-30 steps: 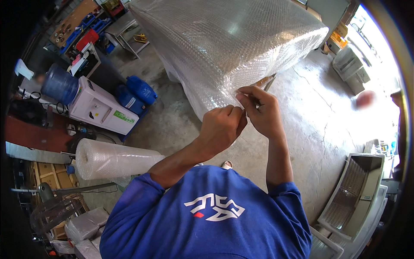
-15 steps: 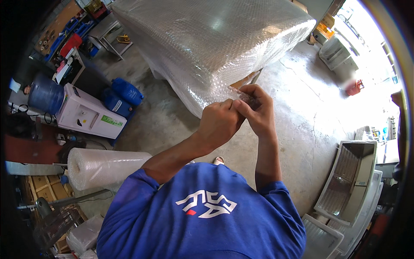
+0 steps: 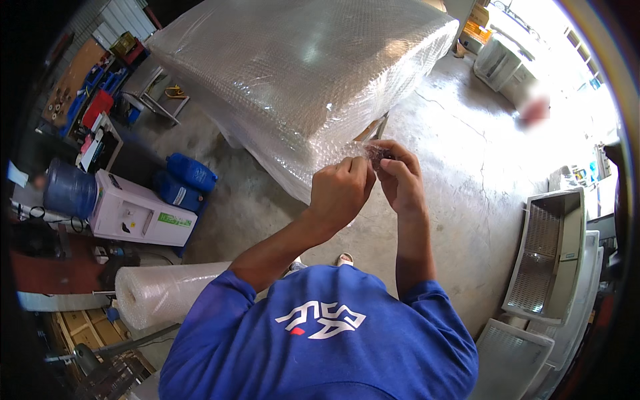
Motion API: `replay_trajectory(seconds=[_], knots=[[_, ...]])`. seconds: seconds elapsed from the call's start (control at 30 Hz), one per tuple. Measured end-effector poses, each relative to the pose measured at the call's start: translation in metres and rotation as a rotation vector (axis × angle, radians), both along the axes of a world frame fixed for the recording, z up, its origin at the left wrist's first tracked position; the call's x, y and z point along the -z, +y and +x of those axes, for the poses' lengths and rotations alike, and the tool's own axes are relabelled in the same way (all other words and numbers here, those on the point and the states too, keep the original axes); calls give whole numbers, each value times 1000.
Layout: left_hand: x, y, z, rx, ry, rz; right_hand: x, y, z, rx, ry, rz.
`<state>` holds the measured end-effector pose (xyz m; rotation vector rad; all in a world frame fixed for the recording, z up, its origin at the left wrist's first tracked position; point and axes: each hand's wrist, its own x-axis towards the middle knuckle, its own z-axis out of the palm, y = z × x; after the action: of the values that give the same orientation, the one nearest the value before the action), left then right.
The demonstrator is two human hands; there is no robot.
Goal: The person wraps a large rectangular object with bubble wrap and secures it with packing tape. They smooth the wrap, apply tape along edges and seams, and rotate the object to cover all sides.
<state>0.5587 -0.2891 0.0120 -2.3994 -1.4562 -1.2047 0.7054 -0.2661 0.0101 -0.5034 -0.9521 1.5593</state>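
A large boxy object, its kind hidden, stands in front of me under clear bubble wrap (image 3: 287,73). At its near corner my left hand (image 3: 341,190) is closed on the edge of the wrap, fingers bent inward. Just to its right, my right hand (image 3: 399,177) pinches a bunched bit of the same wrap between thumb and fingers. The two hands almost touch. Behind the right hand, a gap under the wrap shows a brown and metallic edge (image 3: 375,127).
A bubble wrap roll (image 3: 167,290) lies at my lower left. Beyond it stand a white water dispenser (image 3: 137,210) and blue jugs (image 3: 190,172). Wrapped grey cabinets (image 3: 543,260) line the right side. A metal-legged table (image 3: 150,90) is at the far left.
My hands have drawn slightly apart, with the bunched wrap now showing between them. The view has shifted, moving the wrapped object a little leftward.
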Motion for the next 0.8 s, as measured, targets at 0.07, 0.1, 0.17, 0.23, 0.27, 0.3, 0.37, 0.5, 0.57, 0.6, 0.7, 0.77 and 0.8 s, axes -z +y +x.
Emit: replay_trajectory(seconds=[0.07, 0.1, 0.17, 0.23, 0.27, 0.3, 0.37, 0.5, 0.57, 0.6, 0.7, 0.77, 0.8], knots=[[0, -1, 0, 9, -7, -15, 9, 0, 0, 2, 56, -7], [-1, -1, 0, 15, -15, -11, 18, 4, -1, 20, 53, 16], [-4, -4, 0, 26, -11, -5, 27, 7, -1, 74, 21, 59], [-8, -10, -1, 33, 13, 4, 29, 9, -2, 138, -35, 100], [-9, -10, -1, 27, 26, -2, 27, 8, -3, 196, -83, 114], [-10, -11, 0, 22, 39, -7, 25, 6, -5, 254, -131, 127], [-9, -9, -2, 3, 57, -18, 19, 1, -12, 304, -169, 139], [-12, 0, 2, -3, 78, -49, 19, -3, -10, 292, -140, 131], [-13, 2, 4, 5, 89, -59, 21, -3, -5, 264, -140, 125], [-11, 3, 5, 10, 94, -58, 21, -2, -2, 243, -146, 124], [-5, 4, 3, 3, 127, -40, 14, -4, -8, 249, -233, 120], [-3, 6, 5, 6, 142, -25, 9, -5, -10, 253, -274, 105], [0, 7, 7, 7, 146, -23, 10, -5, -5, 236, -272, 85]])
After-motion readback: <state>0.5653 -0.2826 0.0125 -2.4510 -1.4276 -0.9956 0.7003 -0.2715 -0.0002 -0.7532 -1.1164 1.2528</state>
